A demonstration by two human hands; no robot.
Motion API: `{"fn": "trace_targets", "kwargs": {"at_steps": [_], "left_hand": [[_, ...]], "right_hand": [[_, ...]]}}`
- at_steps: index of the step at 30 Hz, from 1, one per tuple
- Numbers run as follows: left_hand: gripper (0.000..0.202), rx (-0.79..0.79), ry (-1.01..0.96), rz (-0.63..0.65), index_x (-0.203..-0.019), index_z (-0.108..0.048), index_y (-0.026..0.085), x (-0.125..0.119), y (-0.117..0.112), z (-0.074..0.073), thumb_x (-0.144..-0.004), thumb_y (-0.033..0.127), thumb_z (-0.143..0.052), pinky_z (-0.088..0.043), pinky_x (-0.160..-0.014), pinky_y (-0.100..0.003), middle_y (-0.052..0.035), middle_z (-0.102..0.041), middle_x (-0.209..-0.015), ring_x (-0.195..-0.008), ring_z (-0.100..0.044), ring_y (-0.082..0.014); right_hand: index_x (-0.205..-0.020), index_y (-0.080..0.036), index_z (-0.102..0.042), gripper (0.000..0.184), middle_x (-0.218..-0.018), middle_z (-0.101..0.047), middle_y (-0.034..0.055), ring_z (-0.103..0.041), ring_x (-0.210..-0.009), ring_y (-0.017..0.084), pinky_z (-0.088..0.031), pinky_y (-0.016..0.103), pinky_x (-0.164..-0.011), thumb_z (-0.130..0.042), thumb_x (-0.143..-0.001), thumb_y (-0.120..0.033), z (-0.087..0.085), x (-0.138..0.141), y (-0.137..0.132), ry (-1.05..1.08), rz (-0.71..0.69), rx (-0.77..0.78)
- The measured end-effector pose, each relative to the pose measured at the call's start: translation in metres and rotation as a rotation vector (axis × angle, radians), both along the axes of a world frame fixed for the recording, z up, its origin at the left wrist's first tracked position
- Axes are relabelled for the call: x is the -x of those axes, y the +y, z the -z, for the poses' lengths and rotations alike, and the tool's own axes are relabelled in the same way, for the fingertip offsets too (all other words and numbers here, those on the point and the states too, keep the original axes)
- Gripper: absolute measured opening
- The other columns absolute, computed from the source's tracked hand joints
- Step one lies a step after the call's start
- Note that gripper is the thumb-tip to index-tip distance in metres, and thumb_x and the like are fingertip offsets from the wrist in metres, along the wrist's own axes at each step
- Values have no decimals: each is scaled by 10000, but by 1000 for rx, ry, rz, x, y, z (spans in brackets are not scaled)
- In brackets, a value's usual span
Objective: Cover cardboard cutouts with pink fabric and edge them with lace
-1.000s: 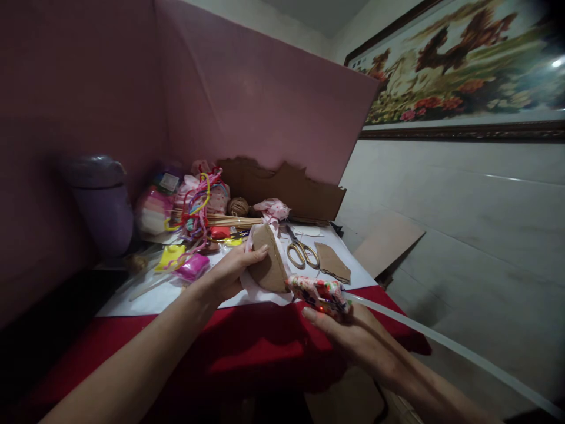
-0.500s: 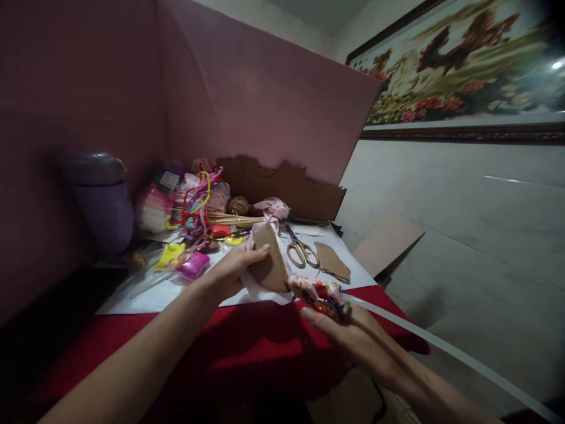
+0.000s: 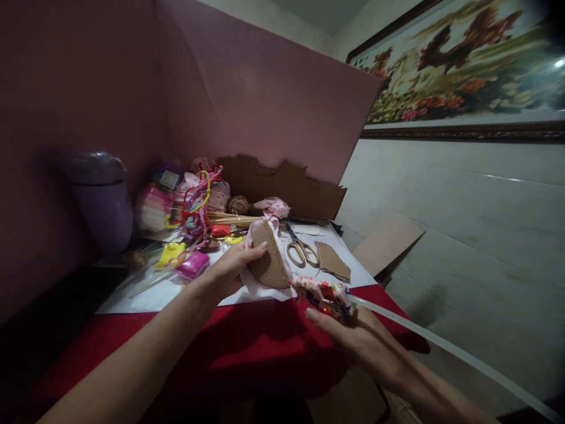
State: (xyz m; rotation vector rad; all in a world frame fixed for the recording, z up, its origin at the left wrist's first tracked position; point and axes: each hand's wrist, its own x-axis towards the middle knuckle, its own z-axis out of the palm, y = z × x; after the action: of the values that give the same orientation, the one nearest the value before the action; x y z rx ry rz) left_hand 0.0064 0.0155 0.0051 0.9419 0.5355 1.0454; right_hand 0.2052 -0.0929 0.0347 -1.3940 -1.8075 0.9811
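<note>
Noted near: matt cardboard piece (image 3: 269, 268), creased cloth (image 3: 265, 292) (soft-looking). Right: smooth, translucent plastic-looking stick (image 3: 424, 331); glossy metallic-handled scissors (image 3: 296, 242). Far: rough, fibrous twine ball (image 3: 239, 205). Left: shiny plastic packet (image 3: 193, 266).

Left hand (image 3: 235, 268) holding cardboard (image 3: 270, 268), right hand (image 3: 353, 334) gripping floral glue gun (image 3: 318, 290), scissors (image 3: 297, 241) nearby

No text is legible: the white label (image 3: 169, 179) on the plastic bag (image 3: 155, 206) left of centre and the marks (image 3: 361, 60) on the framed horse painting (image 3: 450, 70), upper right, are too small.
</note>
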Motion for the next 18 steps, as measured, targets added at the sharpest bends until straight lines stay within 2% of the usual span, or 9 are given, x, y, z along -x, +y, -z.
{"fn": "trace_targets", "kwargs": {"at_steps": [4,7,11,18], "left_hand": [[402,-7,-6,6,-1076,-575,99,0,0,0,-710,216,-691,-508,-773,-347,-149,-678,-978,-825,-645,-228],[398,7,-10,-9,-1088,-567,112,0,0,1,-719,205,-682,-509,-775,-346,-134,-685,-955,-791,-650,-211],[372,4,-6,-25,-1064,-577,103,0,1,1,-720,201,-680,-509,-787,-351,-126,-682,-949,-812,-649,-218],[407,11,-47,-3,-1106,-567,115,1,4,4,-722,191,-675,-514,-782,-335,-133,-683,-964,-820,-656,-223]], "right_hand": [[-1061,-215,-630,343,-925,-662,37,-581,-844,209,-462,313,-756,-545,-818,-443,0,3,4,-3,10,20],[-1041,-209,-627,336,-987,-652,37,-573,-883,210,-454,317,-778,-540,-821,-448,5,2,5,-10,8,19],[-951,-195,-630,286,-946,-654,33,-575,-851,204,-443,322,-789,-529,-831,-435,6,-2,2,-38,-6,48],[-972,-182,-637,311,-945,-654,49,-578,-872,212,-441,340,-833,-543,-821,-436,0,-1,0,-18,14,27]]}}
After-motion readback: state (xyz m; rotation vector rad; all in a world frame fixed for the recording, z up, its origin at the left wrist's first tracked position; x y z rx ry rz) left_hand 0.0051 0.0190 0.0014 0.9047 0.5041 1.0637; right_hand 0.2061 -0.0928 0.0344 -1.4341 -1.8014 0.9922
